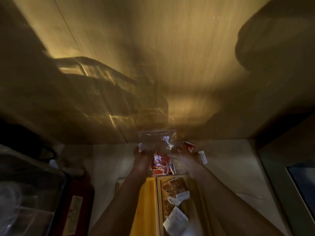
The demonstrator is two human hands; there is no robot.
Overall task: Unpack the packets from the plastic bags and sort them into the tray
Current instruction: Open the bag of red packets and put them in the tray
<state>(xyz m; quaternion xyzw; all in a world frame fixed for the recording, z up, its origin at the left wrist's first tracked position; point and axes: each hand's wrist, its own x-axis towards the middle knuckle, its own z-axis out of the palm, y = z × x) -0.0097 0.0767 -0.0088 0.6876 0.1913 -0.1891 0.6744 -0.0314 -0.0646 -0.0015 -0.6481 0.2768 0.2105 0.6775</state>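
The scene is dim. My left hand (142,155) and my right hand (183,156) both hold a clear plastic bag (157,139) up above the counter, one hand at each lower corner. Red packets (161,165) hang or fall just beneath the bag, and one red packet (189,146) shows by my right fingers. Below lies a yellow tray (146,198) with long compartments. Its right compartment holds brown packets (176,187) and white packets (175,220). My right hand is blurred.
A wooden wall panel (170,57) fills the upper view. A light counter (228,167) runs under the tray. A clear container (25,193) and a dark red item (76,205) stand at left. A dark frame (300,184) edges the right.
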